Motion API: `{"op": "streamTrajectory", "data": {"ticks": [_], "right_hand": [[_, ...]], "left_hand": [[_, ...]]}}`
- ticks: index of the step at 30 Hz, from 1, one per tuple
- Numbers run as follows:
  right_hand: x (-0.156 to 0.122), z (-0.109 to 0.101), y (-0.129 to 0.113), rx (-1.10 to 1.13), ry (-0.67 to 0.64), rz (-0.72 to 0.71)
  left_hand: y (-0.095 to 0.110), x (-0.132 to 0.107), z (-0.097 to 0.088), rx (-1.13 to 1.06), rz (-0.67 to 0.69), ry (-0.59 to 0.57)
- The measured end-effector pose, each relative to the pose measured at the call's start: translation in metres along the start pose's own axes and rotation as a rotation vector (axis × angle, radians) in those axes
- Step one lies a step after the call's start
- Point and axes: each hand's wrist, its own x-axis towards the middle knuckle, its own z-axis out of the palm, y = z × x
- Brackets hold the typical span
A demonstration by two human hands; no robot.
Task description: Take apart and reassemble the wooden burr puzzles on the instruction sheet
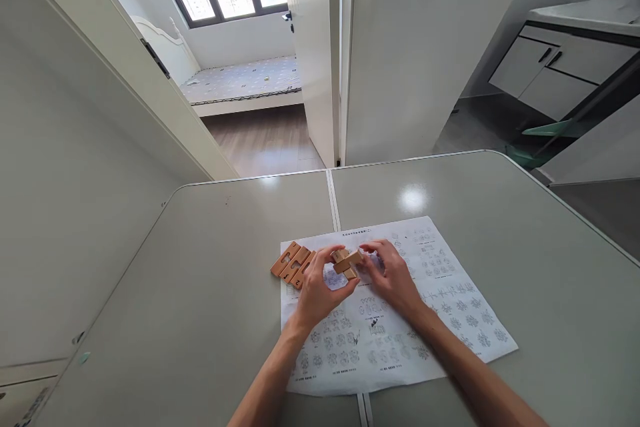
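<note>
My left hand (317, 290) is closed around a few interlocked wooden puzzle pieces (345, 261), with thumb and fingers at opposite ends. The pieces cross each other just above the printed sheet. My right hand (393, 275) has its curled fingertips at the right end of the crossing piece, pinching it there. To the left of my left hand, several notched wooden puzzle pieces (290, 261) lie side by side, some marked with numbers. My left fingers partly cover the nearest of these. Under both hands lies a paper sheet (400, 340) printed with small diagrams.
The grey-green table (225, 320) has a metal seam down its middle and a rounded rim. Beyond its far edge are an open door (313, 47), a bed (250, 80) and a window. A white cabinet (555, 67) is at the far right.
</note>
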Motion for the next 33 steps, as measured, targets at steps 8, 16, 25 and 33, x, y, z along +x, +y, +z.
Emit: {"op": "streamTrajectory", "data": {"ticks": [8, 16, 25, 33], "right_hand": [[-0.002, -0.006, -0.013, 0.174, -0.168, 0.086], [-0.003, -0.011, -0.018, 0.433, -0.195, 0.161], [-0.004, -0.007, -0.017, 0.212, -0.192, 0.076], [-0.002, -0.008, -0.018, 0.157, -0.186, 0.065]], "left_hand": [[0.004, 0.001, -0.002, -0.007, 0.012, -0.033], [0.0, 0.002, 0.001, -0.398, -0.253, -0.178], [0.005, 0.003, -0.002, -0.157, -0.211, -0.184], [0.003, -0.001, 0.003, 0.034, -0.122, -0.099]]}}
